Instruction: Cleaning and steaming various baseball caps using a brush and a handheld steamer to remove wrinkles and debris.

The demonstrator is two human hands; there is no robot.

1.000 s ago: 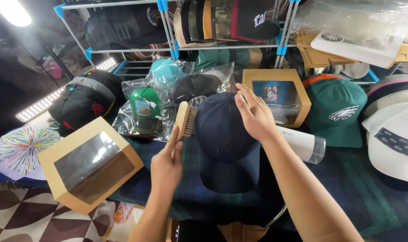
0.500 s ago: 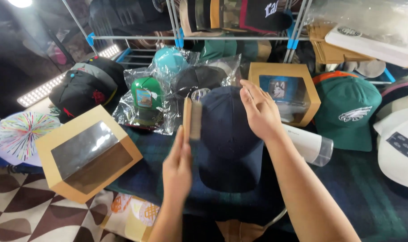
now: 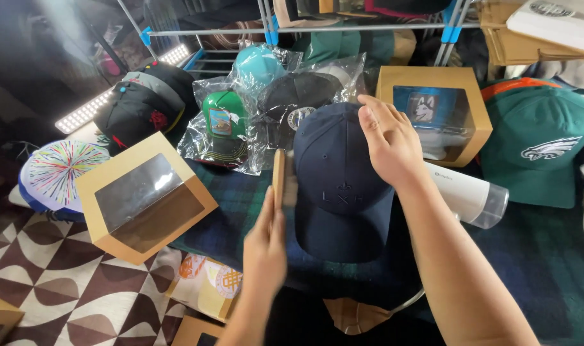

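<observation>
A navy blue cap point(image 3: 340, 186) lies crown-up on the dark plaid table, its brim toward me. My right hand point(image 3: 389, 142) rests flat on the cap's right side, fingers together. My left hand point(image 3: 266, 247) grips a wooden-backed brush point(image 3: 280, 176), held upright with its bristles against the cap's left side.
A tan windowed box point(image 3: 141, 198) stands at the left, another point(image 3: 436, 112) behind the cap. Bagged caps point(image 3: 224, 128) lie at the back. Black caps point(image 3: 144, 102) sit far left, a green cap point(image 3: 538, 144) right, a white cylinder point(image 3: 468, 195) beside my right forearm.
The brush has moved down the cap's left side toward me and turned more upright. My right hand has stayed on the cap.
</observation>
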